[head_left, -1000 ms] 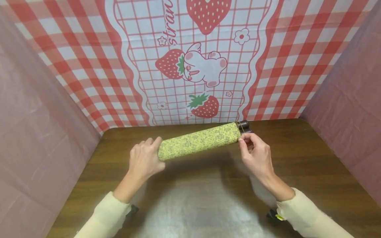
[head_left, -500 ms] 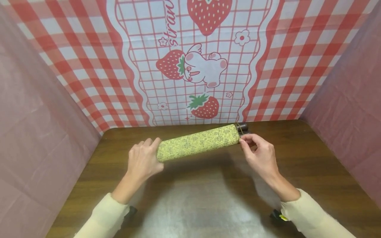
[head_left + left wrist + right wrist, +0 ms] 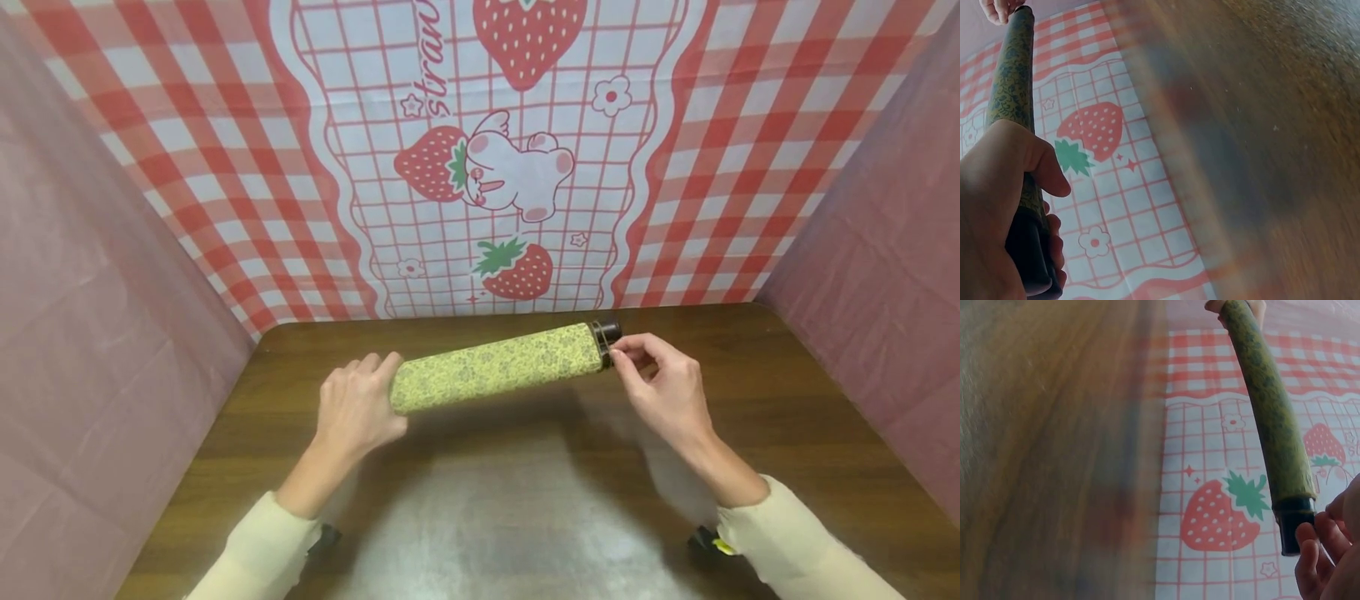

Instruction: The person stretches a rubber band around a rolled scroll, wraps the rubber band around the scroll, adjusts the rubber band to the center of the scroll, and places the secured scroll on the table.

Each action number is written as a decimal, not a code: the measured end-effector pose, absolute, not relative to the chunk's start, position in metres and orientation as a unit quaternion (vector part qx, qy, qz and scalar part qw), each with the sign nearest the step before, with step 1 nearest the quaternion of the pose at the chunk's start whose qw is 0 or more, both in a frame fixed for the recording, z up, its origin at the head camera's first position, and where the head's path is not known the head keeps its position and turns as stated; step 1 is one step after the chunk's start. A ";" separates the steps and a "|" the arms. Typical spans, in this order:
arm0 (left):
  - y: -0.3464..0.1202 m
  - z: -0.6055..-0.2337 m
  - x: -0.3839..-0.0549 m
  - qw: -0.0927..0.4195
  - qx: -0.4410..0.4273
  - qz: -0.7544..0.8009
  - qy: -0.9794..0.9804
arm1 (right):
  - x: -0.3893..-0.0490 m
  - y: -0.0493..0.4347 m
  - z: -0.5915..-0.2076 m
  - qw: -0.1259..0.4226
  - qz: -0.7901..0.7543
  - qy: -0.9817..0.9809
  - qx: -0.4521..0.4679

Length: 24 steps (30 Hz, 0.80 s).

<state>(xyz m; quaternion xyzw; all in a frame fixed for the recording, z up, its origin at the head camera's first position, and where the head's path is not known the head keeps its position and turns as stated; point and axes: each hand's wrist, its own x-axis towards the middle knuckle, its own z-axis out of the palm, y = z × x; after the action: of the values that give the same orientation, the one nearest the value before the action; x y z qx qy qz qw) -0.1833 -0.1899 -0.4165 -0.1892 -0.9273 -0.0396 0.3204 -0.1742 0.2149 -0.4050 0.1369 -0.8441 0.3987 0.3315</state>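
Observation:
A rolled scroll [image 3: 498, 367] in yellow-green flowered cloth is held slantwise above the table, its right end higher. My left hand [image 3: 356, 400] grips its left end. The left wrist view shows the thumb over the cloth and dark roller ends [image 3: 1025, 256] in the palm. At the other end, dark roller knobs [image 3: 610, 331] stick out, with a thin tan band [image 3: 602, 335], like a rubber band, looped round them. Thumb and forefinger of my right hand [image 3: 667, 387] pinch at this band. In the right wrist view those fingertips [image 3: 1307, 534] sit beside the black roller end [image 3: 1290, 528].
Below lies a brown wooden table [image 3: 480, 500]. A red and white strawberry-print cloth [image 3: 420, 233] stands upright behind it. Pink drapes [image 3: 82, 350] close in both sides.
The scroll has dropped slightly, its right end most. My right hand has shifted a little to the right and now pinches nearer the band. The left hand keeps its grip.

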 end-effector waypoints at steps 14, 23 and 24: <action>-0.196 -0.421 -0.183 0.346 -0.216 -0.010 -0.913 | -0.178 0.223 -0.406 0.308 0.308 -0.873 0.220; -0.198 -0.417 -0.183 0.347 -0.232 0.000 -0.909 | -0.177 0.228 -0.398 0.286 0.233 -0.890 0.268; -0.198 -0.416 -0.184 0.343 -0.233 0.002 -0.910 | -0.177 0.229 -0.397 0.286 0.217 -0.890 0.280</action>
<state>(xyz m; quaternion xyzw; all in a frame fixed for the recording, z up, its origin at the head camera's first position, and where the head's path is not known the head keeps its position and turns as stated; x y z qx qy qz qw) -0.1835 -0.1982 -0.4156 -0.2328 -0.9102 0.0019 0.3426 -0.1773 0.2293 -0.3969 0.2802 -0.8904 0.2166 0.2859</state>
